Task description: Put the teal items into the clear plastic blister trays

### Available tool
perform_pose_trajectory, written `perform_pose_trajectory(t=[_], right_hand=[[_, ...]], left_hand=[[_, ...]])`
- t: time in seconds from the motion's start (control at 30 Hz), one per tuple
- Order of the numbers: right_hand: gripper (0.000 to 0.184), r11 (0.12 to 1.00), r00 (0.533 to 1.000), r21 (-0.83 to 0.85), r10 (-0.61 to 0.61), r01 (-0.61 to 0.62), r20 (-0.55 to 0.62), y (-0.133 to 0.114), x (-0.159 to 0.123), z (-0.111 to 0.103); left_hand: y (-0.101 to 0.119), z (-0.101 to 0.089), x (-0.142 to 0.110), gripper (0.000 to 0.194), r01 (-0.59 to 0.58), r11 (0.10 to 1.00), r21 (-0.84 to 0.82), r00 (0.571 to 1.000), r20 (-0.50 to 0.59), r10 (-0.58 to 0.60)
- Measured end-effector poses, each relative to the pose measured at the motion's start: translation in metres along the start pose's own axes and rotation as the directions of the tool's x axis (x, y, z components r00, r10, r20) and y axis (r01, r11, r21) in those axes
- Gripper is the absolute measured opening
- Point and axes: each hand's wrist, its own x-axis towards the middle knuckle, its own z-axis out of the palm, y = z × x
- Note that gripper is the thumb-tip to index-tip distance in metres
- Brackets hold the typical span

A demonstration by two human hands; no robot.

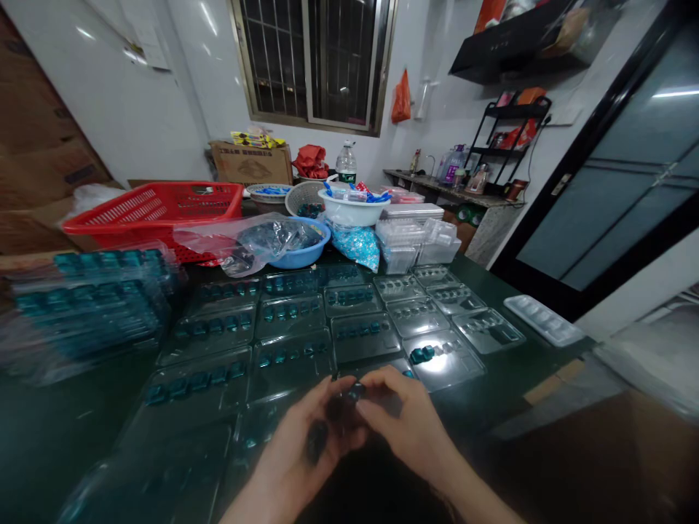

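Above the front of the table, my left hand (298, 444) is curled palm-up around several small dark glossy pieces (317, 440). The fingers of my right hand (407, 415) meet those of the left and pinch one small dark piece (357, 391); its exact kind is too blurred to tell. Just beyond my hands lie rows of clear plastic trays (456, 372). Many trays hold small teal blocks (199, 380) set in a line of pockets. In the tray nearest my right hand, two teal blocks (422, 354) sit at the left end.
Stacked filled trays (92, 306) stand at the left. Behind the rows are a red basket (158, 211), a blue basin (309, 255), a white bowl (357, 211), a bag of blue bits (354, 246) and clear boxes (407, 240). A white tray (543, 320) lies at the right edge.
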Motion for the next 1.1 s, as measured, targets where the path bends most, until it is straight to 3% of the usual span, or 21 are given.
perform_pose_trajectory(t=[0.07, 0.13, 0.23, 0.43, 0.5, 0.6, 0.7, 0.8, 0.97, 1.1], right_hand=[[0.012, 0.954, 0.989, 0.262, 0.147, -0.147, 0.02, 0.002, 0.0, 0.0], [0.015, 0.848, 0.967, 0.466, 0.24, -0.251, 0.084, 0.004, -0.001, 0.002], [0.017, 0.748, 0.942, 0.577, 0.307, -0.328, 0.137, 0.008, -0.004, 0.008], [0.015, 0.78, 0.925, 0.497, 0.316, -0.381, 0.213, 0.022, -0.009, 0.01], [0.012, 0.859, 0.944, 0.393, 0.277, -0.328, 0.18, 0.023, -0.01, 0.009], [0.012, 0.981, 0.988, 0.113, 0.151, -0.155, 0.044, 0.017, -0.014, 0.009], [0.01, 0.984, 0.996, -0.164, 0.055, -0.066, -0.069, 0.011, -0.02, 0.013], [0.012, 0.951, 0.995, -0.308, -0.013, -0.018, -0.1, 0.01, -0.024, 0.017], [0.012, 0.946, 0.993, -0.324, -0.017, -0.022, -0.115, 0.015, -0.027, 0.022], [0.01, 0.977, 0.996, -0.209, 0.017, -0.034, -0.083, 0.018, -0.028, 0.021]], left_hand=[[-0.004, -0.003, 0.0, 0.026, -0.082, 0.988, 0.129, 0.996, -0.008, 0.083], [-0.007, -0.005, -0.001, 0.028, -0.172, 0.945, 0.28, 0.985, 0.017, 0.174], [-0.01, -0.007, -0.002, 0.026, -0.248, 0.83, 0.5, 0.961, 0.021, 0.275], [-0.007, -0.004, -0.007, 0.024, -0.302, 0.606, 0.736, 0.927, 0.079, 0.366], [-0.006, -0.002, -0.009, 0.022, -0.341, 0.536, 0.773, 0.906, 0.118, 0.407], [-0.007, -0.001, -0.01, 0.022, -0.361, 0.451, 0.816, 0.882, 0.143, 0.449], [-0.011, -0.004, -0.007, 0.025, -0.332, 0.449, 0.829, 0.889, 0.116, 0.443], [-0.016, -0.007, -0.003, 0.024, -0.323, 0.488, 0.811, 0.898, 0.1, 0.428], [-0.025, -0.011, 0.007, 0.024, -0.297, 0.633, 0.715, 0.936, 0.086, 0.342], [-0.026, -0.017, 0.013, 0.025, -0.236, 0.707, 0.667, 0.968, 0.101, 0.228]])
